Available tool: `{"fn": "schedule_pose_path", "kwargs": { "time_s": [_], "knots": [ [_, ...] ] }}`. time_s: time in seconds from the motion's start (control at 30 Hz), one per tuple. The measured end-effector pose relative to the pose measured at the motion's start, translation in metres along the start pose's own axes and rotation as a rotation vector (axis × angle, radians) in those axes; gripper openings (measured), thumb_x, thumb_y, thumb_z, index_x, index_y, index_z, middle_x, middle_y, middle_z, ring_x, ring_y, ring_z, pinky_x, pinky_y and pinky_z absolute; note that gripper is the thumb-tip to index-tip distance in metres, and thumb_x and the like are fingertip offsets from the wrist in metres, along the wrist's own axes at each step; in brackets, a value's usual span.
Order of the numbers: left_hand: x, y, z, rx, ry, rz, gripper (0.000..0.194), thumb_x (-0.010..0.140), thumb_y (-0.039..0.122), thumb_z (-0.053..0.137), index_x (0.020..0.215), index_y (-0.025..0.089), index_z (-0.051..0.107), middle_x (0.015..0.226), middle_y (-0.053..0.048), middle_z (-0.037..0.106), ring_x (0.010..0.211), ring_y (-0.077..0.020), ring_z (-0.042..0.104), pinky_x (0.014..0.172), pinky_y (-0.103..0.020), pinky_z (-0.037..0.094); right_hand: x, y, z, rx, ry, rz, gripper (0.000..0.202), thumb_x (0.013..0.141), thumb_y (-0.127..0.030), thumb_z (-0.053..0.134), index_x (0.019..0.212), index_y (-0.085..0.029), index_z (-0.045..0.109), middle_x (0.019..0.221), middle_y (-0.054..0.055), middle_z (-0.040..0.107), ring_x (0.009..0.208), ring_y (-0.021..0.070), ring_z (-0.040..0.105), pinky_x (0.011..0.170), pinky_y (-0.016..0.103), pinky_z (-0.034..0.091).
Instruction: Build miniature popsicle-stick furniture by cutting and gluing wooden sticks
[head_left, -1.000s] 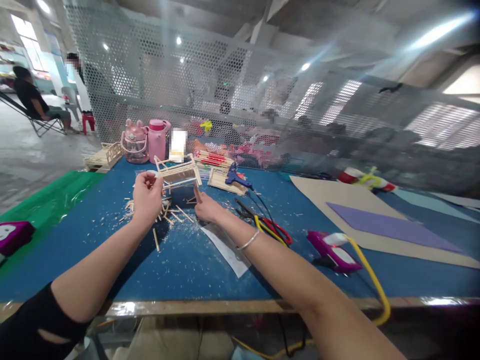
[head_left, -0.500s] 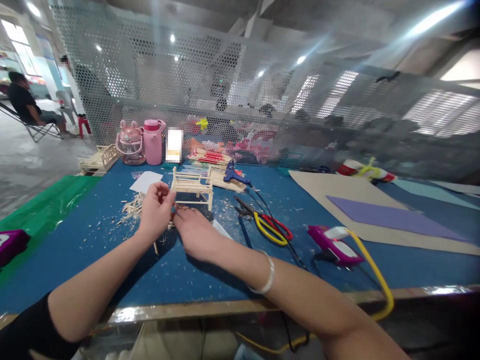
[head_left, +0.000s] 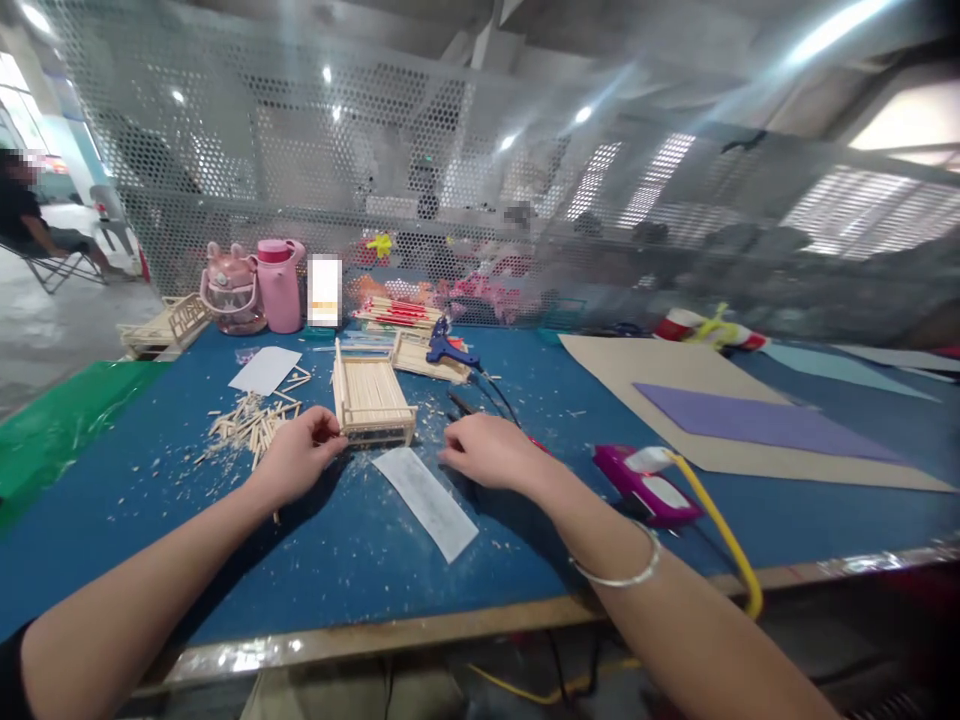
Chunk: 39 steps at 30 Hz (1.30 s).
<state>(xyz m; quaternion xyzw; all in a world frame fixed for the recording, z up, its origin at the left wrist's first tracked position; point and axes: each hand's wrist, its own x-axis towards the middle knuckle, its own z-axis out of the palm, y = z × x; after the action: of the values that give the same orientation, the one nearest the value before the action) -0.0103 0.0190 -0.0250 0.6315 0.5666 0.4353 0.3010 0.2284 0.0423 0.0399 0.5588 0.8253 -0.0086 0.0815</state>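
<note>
The wooden stick frame (head_left: 371,390) is sitting on the table (head_left: 315,590) just left of the middle of the picture, its slatted bed facing up between railed ends. At its lower left corner the left hand (head_left: 300,455) is pinching, thumb and fingertips seemingly gripping the leg. The right hand (head_left: 491,450) is resting apart from the frame, near the picture's centre, fingers curled downward; whether it is holding anything, I cannot tell.

The frame is looking light and stiff — probably dry and not slippery, but fragile wherever thin sticks are meeting. The thicker corner legs or the solid slatted bed would likely be giving the safest hold; the slender rails could be snapping or coming unglued under a squeeze.

The blue table surface is carrying pale crumbs, with loose sticks (head_left: 251,425) heaping up left of the frame and a paper strip (head_left: 427,505) lying below it. A blue glue gun (head_left: 446,345) is lying above and right, across another stick piece (head_left: 431,360). Toward the right, a purple sheet (head_left: 750,420) is overlapping a beige sheet (head_left: 622,365).

Behind, a perforated screen (head_left: 300,150) is spanning the upper picture, while a person (head_left: 22,215) is sitting at the far upper left — ceiling lights are glaring overhead.
</note>
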Motion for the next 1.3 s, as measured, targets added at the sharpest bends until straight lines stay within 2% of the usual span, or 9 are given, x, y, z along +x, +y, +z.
{"fn": "schedule_pose_path", "kwargs": {
  "time_s": [0.13, 0.33, 0.4, 0.53, 0.67, 0.8, 0.9, 1.07, 1.3],
  "knots": [
    [-0.001, -0.005, -0.005, 0.355, -0.025, 0.106, 0.012, 0.065, 0.023, 0.062, 0.075, 0.022, 0.056, 0.071, -0.002, 0.062, 0.065, -0.0201, 0.057, 0.061, -0.029, 0.039, 0.016, 0.010, 0.000, 0.007, 0.005, 0.075, 0.027, 0.077, -0.040, 0.055, 0.093, -0.020, 0.065, 0.094, 0.009, 0.069, 0.085, 0.0223, 0.063, 0.059, 0.025, 0.038],
    [0.011, -0.001, -0.033, 0.648, -0.277, 0.120, 0.010, 0.061, 0.016, 0.060, 0.061, 0.025, 0.065, 0.066, -0.004, 0.066, 0.062, -0.0215, 0.060, 0.056, -0.027, 0.038, 0.046, 0.043, -0.023, -0.031, -0.062, 0.123, 0.016, 0.075, -0.022, 0.055, 0.083, -0.019, 0.068, 0.090, 0.008, 0.070, 0.082, 0.0197, 0.064, 0.060, 0.023, 0.039],
    [0.032, 0.001, -0.050, 0.675, -0.343, 0.104, 0.010, 0.059, 0.019, 0.062, 0.062, 0.027, 0.067, 0.065, -0.003, 0.068, 0.058, -0.0208, 0.061, 0.051, -0.025, 0.038, 0.051, 0.059, -0.030, -0.063, -0.054, 0.189, 0.020, 0.079, -0.022, 0.051, 0.085, -0.015, 0.069, 0.093, 0.014, 0.070, 0.086, 0.0238, 0.064, 0.061, 0.026, 0.040],
    [0.103, -0.006, -0.072, 0.766, -0.166, 0.135, 0.010, 0.061, 0.023, 0.060, 0.066, 0.026, 0.068, 0.068, -0.006, 0.069, 0.062, -0.0227, 0.062, 0.054, -0.027, 0.041, 0.044, 0.073, -0.029, -0.061, -0.141, 0.185, 0.018, 0.079, -0.023, 0.053, 0.080, -0.017, 0.070, 0.091, 0.014, 0.071, 0.085, 0.0247, 0.066, 0.062, 0.027, 0.040],
    [0.175, -0.025, -0.055, 0.798, -0.114, 0.151, 0.013, 0.070, 0.020, 0.057, 0.076, 0.024, 0.068, 0.077, -0.008, 0.069, 0.079, -0.0248, 0.064, 0.068, -0.030, 0.047, 0.020, 0.064, -0.013, -0.048, -0.230, 0.187, 0.018, 0.078, -0.022, 0.054, 0.087, -0.017, 0.068, 0.094, 0.015, 0.070, 0.085, 0.0258, 0.067, 0.062, 0.028, 0.042],
    [0.212, -0.044, -0.024, 0.808, -0.230, 0.142, 0.022, 0.083, 0.026, 0.059, 0.103, 0.019, 0.062, 0.107, -0.010, 0.062, 0.097, -0.0230, 0.060, 0.082, -0.037, 0.049, 0.000, 0.060, 0.003, -0.032, -0.264, 0.258, 0.031, 0.084, -0.019, 0.042, 0.110, -0.015, 0.058, 0.102, 0.018, 0.067, 0.093, 0.0300, 0.065, 0.070, 0.035, 0.044],
    [0.223, -0.049, -0.015, 0.822, -0.321, 0.099, 0.033, 0.088, 0.032, 0.054, 0.118, 0.017, 0.053, 0.118, -0.009, 0.056, 0.099, -0.0211, 0.058, 0.082, -0.042, 0.051, -0.008, 0.070, 0.011, 0.005, -0.254, 0.262, 0.039, 0.079, -0.012, 0.042, 0.117, -0.014, 0.052, 0.113, 0.019, 0.061, 0.099, 0.0302, 0.061, 0.077, 0.036, 0.043],
    [0.236, -0.038, -0.027, 0.912, -0.369, 0.073, 0.032, 0.088, 0.031, 0.054, 0.117, 0.017, 0.054, 0.118, -0.009, 0.056, 0.099, -0.0211, 0.058, 0.082, -0.041, 0.051, -0.006, 0.080, 0.015, 0.045, -0.293, 0.260, 0.054, 0.074, -0.006, 0.041, 0.128, -0.013, 0.042, 0.108, 0.018, 0.063, 0.097, 0.0310, 0.062, 0.074, 0.036, 0.042],
    [0.232, -0.007, -0.039, 1.035, -0.307, 0.144, 0.028, 0.093, 0.027, 0.038, 0.102, 0.019, 0.063, 0.105, -0.011, 0.066, 0.100, -0.0229, 0.061, 0.081, -0.031, 0.047, -0.002, 0.059, 0.014, -0.237, -0.063, 0.269, 0.038, 0.077, -0.004, 0.041, 0.110, -0.014, 0.058, 0.107, 0.018, 0.056, 0.101, 0.0310, 0.056, 0.073, 0.035, 0.043]
  ]
}}
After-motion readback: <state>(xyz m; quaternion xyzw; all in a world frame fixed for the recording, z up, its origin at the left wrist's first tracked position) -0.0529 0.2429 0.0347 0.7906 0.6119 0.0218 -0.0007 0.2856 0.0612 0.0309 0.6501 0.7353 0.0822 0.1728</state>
